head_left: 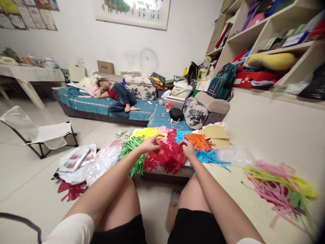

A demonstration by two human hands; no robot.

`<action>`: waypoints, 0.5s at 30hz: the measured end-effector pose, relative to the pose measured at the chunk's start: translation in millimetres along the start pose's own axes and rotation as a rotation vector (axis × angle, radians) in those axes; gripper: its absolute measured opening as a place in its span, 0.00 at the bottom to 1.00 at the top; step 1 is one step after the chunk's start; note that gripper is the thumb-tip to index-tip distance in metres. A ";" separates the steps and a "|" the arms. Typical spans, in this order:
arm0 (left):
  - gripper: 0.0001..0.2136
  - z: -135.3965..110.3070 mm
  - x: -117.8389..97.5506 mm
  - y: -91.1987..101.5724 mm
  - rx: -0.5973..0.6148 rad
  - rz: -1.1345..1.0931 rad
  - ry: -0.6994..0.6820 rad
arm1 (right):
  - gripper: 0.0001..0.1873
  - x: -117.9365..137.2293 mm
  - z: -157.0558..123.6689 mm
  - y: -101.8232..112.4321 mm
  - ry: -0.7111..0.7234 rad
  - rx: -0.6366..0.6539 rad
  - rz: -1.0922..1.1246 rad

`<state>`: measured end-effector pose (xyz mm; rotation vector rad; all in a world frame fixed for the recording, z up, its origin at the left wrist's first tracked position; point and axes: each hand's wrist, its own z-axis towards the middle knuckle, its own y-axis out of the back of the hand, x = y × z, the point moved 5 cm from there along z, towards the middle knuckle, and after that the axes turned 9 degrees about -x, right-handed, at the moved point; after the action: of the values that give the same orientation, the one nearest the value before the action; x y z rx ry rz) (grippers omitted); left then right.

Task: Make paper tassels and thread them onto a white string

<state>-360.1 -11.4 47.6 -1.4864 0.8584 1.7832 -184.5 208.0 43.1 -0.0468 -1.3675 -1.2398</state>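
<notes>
A pile of red fringed paper (167, 156) lies before me on a low seat, its strips hanging over the front edge. My left hand (152, 144) is over its left side, index finger stretched out and thumb apart. At the right edge of the red paper, my right hand (187, 149) has its fingers bent in, fingertips closed on the paper. Green fringe (134, 149) lies left of the red, beside my left forearm. Behind are yellow fringe (146, 133) and pink fringe (164, 129). Orange fringe (199, 141) and blue fringe (209, 156) are beyond my right hand.
Loose pink, yellow and green strips (281, 193) lie at right. Clear plastic wrap (105, 166) and printed packets (78, 159) are at left. A person (119, 95) lies on the teal-covered sofa (88, 106). A white folding chair (48, 130) stands at far left.
</notes>
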 end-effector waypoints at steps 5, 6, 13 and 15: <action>0.36 -9.3 -4.0 -38.0 0.238 0.118 -0.069 | 0.22 38.2 -10.0 -14.8 0.100 0.221 0.271; 0.36 -11.4 -5.2 -42.1 0.263 0.114 -0.083 | 0.26 42.1 -15.1 -17.7 0.105 0.292 0.330; 0.33 -29.6 -21.7 -64.5 0.374 0.063 -0.159 | 0.50 32.0 -77.5 -5.2 -0.179 0.568 0.550; 0.32 -34.3 -22.4 -72.1 0.396 0.058 -0.130 | 0.41 29.6 -96.6 4.0 -0.216 0.573 0.548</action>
<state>-278.8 0.1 59.5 -1.0898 1.1203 1.6126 -123.0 127.8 38.2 -0.1460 -1.7081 -0.3738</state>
